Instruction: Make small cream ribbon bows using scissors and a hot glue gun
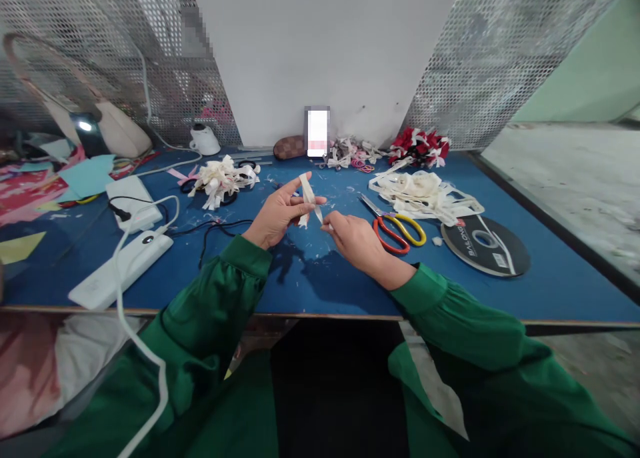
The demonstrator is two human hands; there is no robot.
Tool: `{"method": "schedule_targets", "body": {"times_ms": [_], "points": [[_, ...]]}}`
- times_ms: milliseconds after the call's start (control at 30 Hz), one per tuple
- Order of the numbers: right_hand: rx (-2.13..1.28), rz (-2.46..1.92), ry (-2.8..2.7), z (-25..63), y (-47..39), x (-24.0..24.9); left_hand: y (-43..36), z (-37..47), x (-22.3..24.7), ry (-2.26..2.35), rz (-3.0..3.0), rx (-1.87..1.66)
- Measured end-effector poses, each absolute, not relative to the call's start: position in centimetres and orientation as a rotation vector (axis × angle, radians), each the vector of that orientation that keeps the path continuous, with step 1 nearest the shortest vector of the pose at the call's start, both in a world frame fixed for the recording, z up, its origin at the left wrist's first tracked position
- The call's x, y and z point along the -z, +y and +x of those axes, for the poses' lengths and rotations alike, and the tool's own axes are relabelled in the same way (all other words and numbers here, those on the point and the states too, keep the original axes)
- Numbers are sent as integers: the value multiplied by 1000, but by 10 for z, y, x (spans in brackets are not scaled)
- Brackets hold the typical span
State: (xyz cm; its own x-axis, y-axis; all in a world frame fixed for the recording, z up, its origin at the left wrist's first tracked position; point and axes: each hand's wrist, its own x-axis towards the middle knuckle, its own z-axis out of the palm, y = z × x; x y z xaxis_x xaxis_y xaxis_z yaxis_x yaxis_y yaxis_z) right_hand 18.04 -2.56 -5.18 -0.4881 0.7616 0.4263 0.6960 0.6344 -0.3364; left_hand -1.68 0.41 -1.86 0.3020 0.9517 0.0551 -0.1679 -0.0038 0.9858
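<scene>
A cream ribbon (307,190) runs over the fingers of my left hand (281,211), pinched there under the thumb. My right hand (353,241) grips the ribbon's other end between thumb and fingers, a little to the right and lower. Both hands hold it above the middle of the blue table (320,291). Just right of my right hand lie scissors (395,226) with one orange and one yellow handle. Beyond them is a loose heap of cream ribbon (425,195). A dark ribbon spool (485,245) lies flat at the right.
Cream bows (223,180) are piled at left, red and white bows (420,146) at the back right. A lit phone (317,133) stands against the white panel. White power strips (123,268) with cables lie on the left, before a beige handbag (123,128).
</scene>
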Motion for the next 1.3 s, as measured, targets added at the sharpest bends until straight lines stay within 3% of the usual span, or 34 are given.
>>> {"method": "schedule_targets", "body": {"times_ms": [400,700,1300], "points": [[-859,-833,-1921,181,-28,39,3,-21,20,873,1362,-864],[-1358,-852,-1528,184,-21,37,-3,-13,23,801,1465,-714],[-1562,-969,-1336,186,-18,36,-9,-3,31,876,1582,-741]]}}
